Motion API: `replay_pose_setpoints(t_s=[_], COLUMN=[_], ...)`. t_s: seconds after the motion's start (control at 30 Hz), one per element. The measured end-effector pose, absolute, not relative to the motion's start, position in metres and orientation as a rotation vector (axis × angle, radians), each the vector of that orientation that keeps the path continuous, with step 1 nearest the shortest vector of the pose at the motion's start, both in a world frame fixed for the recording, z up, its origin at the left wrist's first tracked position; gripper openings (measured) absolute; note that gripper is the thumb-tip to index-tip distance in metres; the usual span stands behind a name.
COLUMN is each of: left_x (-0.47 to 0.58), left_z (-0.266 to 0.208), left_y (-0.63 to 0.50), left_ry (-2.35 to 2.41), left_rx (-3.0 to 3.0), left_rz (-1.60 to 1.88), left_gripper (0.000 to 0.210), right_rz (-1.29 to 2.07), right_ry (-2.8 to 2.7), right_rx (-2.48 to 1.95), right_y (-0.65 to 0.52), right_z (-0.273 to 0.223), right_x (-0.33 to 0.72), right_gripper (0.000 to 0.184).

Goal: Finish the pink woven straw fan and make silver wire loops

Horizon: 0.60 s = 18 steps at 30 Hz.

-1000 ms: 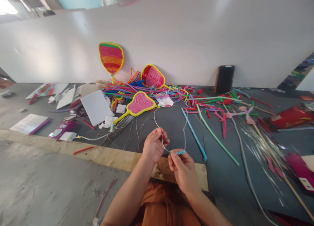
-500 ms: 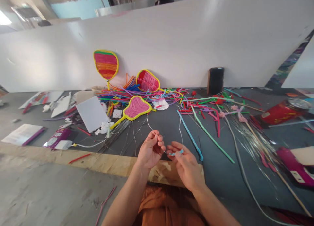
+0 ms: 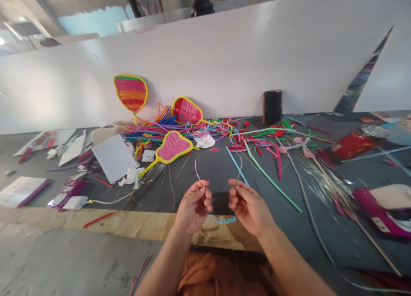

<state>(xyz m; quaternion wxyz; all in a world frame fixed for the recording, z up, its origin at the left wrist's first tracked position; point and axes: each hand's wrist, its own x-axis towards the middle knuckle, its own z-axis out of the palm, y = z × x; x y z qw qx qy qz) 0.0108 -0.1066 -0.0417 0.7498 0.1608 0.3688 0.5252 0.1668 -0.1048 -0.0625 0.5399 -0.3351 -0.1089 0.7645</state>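
My left hand (image 3: 193,207) and my right hand (image 3: 249,206) pinch the two sides of one thin wire (image 3: 196,166), close to the table's front edge. Its ends stick up past my fingers and curve away. Between and below my hands the wire sags, and a short light-blue fuzzy coil (image 3: 226,220), which looks like pipe cleaner, is wound round its middle. A longer blue twisted pipe cleaner (image 3: 236,165) lies on the dark table just beyond my right hand. A pink fan-shaped piece with yellow edging (image 3: 175,147) rests further off to the left.
Two more yellow-edged pieces (image 3: 131,92) lean at the back by a heap of coloured pipe cleaners (image 3: 154,131). A phone (image 3: 272,107) stands against the white board. To the right are a red can (image 3: 358,142), loose wires and a purple glue-gun-like tool (image 3: 379,212).
My right hand has let go of the blue coil and now pinches the wire. The hands are level, with the coil hanging lower between them. The view has shifted slightly right.
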Motion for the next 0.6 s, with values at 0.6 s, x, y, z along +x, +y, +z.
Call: replay_pose_setpoints(t_s=[0.6], left_x=[0.0112], left_z=[-0.0471], left_y=[-0.1153], left_ry=[0.903], left_rx=[0.604], left_rz=[1.217], left_gripper=[0.026], right_rz=[1.578], right_ry=[-0.715], right_rx=[-1.092], right_y=[-0.1104], right_z=[-0.0714], right_x=[0.1653], right_gripper=[0.033])
